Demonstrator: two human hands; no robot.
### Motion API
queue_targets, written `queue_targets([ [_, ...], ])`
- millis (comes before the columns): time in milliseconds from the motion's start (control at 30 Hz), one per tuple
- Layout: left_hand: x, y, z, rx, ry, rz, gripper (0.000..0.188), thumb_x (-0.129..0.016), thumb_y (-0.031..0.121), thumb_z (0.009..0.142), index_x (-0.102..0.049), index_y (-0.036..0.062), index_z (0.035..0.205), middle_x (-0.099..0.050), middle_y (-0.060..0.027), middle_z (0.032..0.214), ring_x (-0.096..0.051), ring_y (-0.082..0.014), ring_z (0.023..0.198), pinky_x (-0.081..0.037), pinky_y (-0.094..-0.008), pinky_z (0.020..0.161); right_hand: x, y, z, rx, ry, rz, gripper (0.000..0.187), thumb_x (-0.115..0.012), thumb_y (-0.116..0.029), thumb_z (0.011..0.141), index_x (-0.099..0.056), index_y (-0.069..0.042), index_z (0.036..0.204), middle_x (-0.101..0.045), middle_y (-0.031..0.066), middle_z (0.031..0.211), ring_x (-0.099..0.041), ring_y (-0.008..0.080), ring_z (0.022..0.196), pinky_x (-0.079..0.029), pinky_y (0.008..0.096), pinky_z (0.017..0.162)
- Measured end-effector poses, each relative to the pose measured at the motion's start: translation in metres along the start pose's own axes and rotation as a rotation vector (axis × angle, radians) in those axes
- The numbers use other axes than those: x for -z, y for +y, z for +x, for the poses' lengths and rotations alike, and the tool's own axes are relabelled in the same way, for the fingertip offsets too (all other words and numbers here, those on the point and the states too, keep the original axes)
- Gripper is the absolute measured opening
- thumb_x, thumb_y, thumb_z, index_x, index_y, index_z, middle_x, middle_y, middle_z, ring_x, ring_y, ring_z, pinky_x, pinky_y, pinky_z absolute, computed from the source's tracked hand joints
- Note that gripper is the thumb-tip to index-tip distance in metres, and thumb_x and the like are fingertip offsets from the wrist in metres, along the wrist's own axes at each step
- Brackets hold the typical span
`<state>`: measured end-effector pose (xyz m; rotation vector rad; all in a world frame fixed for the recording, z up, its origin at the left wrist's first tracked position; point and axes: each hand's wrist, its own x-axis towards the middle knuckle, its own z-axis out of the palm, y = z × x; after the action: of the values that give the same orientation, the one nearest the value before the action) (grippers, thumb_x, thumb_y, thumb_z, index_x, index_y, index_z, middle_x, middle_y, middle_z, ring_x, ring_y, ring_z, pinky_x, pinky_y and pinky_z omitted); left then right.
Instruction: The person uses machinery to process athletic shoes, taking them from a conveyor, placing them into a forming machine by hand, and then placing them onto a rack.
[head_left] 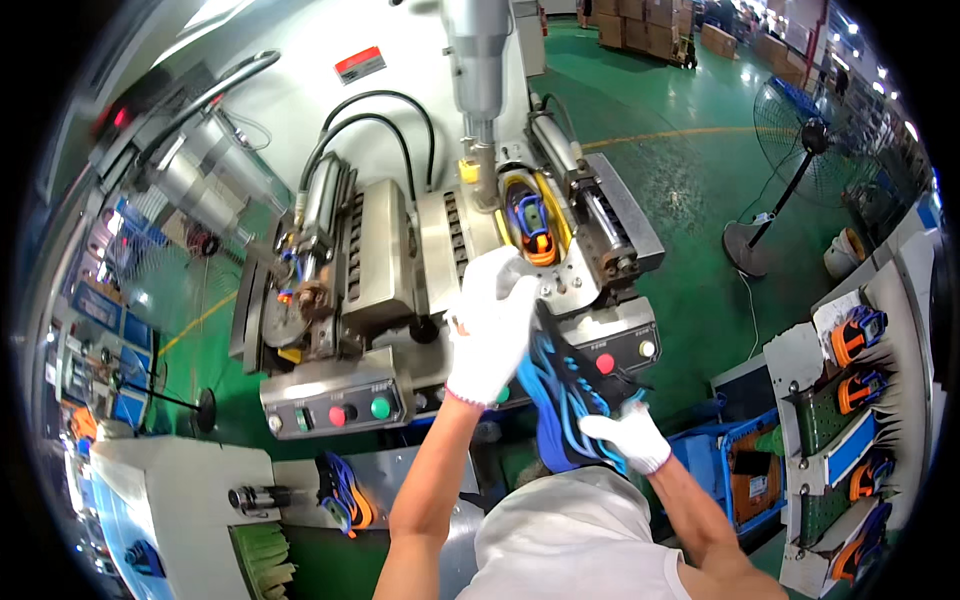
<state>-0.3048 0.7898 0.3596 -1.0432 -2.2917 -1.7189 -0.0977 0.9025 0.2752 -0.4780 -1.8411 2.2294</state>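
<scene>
Both of my hands wear white knit gloves with closed fingers. Between them is a black and blue sports shoe (556,385), tilted upright in front of my body, its light-blue and purple-blue sole edge showing. My left hand (492,320) grips its far upper end, the fingertips partly hidden. Around the near end, by my waist, my right hand (632,437) is closed. Just beyond my left hand, another shoe (534,230), blue and orange, sits in the yellow-edged cradle of a metal pressing machine (437,250), under a vertical cylinder (478,70).
Control panels with coloured buttons (605,364) line the machine's front. At right, a rack (815,440) holds several orange and blue shoes beside a blue crate (735,470). A similar shoe (348,492) lies on a left shelf. A pedestal fan (812,137) stands at far right.
</scene>
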Motion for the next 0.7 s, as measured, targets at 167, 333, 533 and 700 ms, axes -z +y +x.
queue_targets([
  [167, -0.101, -0.145, 0.115, 0.383, -0.002, 0.243, 0.07, -0.073, 0.04, 0.088, -0.05, -0.0018, 0.139, -0.061, -0.0263, 0.131, -0.065, -0.0384, 0.118, -0.049, -0.0457, 0.105, 0.04, 0.013, -0.038, -0.133, 0.398, 0.397, 0.034, -0.078, -0.001, 0.08, -0.073, 0.001, 0.113, -0.073, 0.0041, 0.102, -0.066, 0.0141, 0.092, -0.055, 0.0328, 0.084],
  [333, -0.171, -0.229, 0.19, 0.61, -0.045, 0.644, 0.078, -0.078, 0.046, 0.075, -0.049, -0.0024, 0.129, -0.062, -0.0275, 0.128, -0.065, -0.0418, 0.115, -0.052, -0.0452, 0.1, 0.069, 0.028, -0.071, -0.227, 0.584, 0.33, 0.062, -0.076, -0.002, 0.074, -0.06, 0.002, 0.133, -0.068, 0.0074, 0.116, -0.066, 0.0174, 0.097, -0.055, 0.0346, 0.087],
  [533, -0.142, -0.259, 0.232, 0.656, -0.172, 0.127, 0.026, -0.083, 0.02, 0.072, -0.067, 0.0033, 0.083, -0.067, -0.0066, 0.078, -0.065, -0.0158, 0.072, -0.054, -0.0318, 0.069, 0.073, 0.021, -0.042, -0.224, 0.667, 0.43, 0.067, -0.079, -0.002, 0.076, -0.056, -0.002, 0.138, -0.061, 0.0061, 0.13, -0.059, 0.0147, 0.112, -0.049, 0.0338, 0.098],
  [700, -0.04, -0.148, 0.184, 0.476, -0.181, 0.077, 0.032, -0.079, 0.024, 0.079, -0.073, -0.0013, 0.098, -0.073, -0.0048, 0.086, -0.063, -0.0125, 0.074, -0.053, -0.0305, 0.072, 0.091, 0.016, 0.015, -0.012, 0.489, 0.02, 0.059, -0.071, 0.004, 0.082, -0.055, -0.001, 0.139, -0.065, 0.009, 0.126, -0.067, 0.0194, 0.106, -0.055, 0.0355, 0.093],
])
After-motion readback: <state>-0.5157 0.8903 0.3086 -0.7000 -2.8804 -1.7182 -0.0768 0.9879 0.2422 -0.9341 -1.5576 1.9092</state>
